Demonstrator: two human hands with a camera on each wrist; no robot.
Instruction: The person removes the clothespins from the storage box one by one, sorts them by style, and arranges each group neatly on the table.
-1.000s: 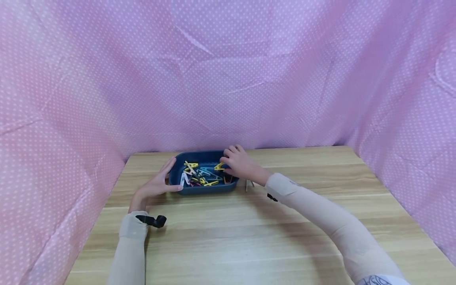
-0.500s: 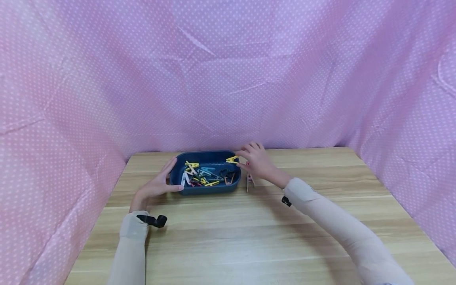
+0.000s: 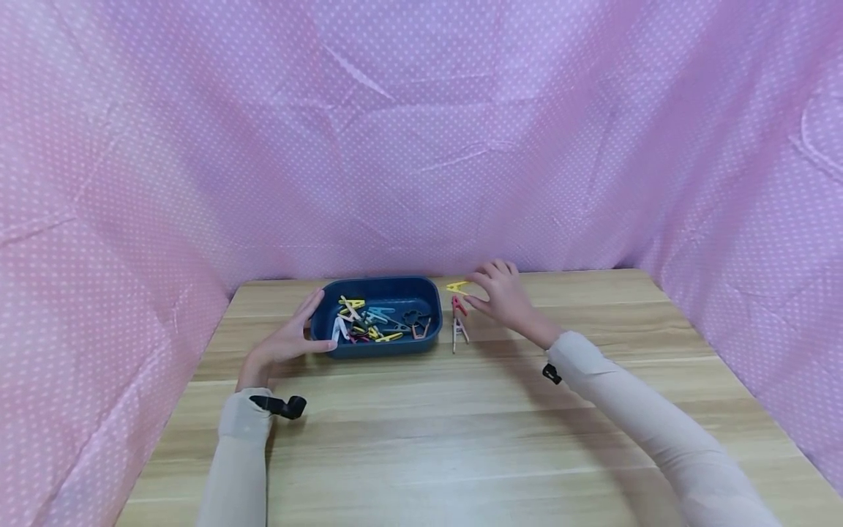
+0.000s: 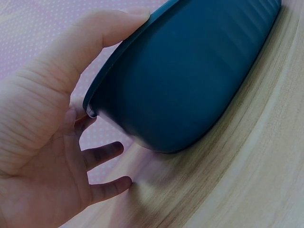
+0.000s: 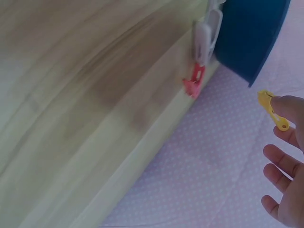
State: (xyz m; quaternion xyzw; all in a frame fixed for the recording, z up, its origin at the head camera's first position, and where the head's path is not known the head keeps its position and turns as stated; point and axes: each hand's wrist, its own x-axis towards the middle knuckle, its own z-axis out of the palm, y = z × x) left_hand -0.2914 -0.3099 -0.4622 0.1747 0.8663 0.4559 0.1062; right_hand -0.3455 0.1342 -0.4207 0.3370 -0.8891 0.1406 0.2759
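My right hand pinches a yellow clothespin between thumb and fingertips, above the table just right of a dark blue tub. In the right wrist view the yellow clothespin hangs apart from the tub, the other fingers loosely spread. My left hand rests against the tub's left end. Its thumb lies on the rim, and its lower fingers stretch out below, off the wall. A red clothespin and a pale pink clothespin touch or nearly touch on the table beside the tub.
Several clothespins in yellow, white, blue, black and brown lie jumbled in the tub. It stands near the back edge of the wooden table. A pink dotted cloth hangs behind and at both sides.
My right hand has lifted the yellow clothespin out of the tub and carried it right, past the rim. The red clothespin has come into full view. My left hand stays in place.
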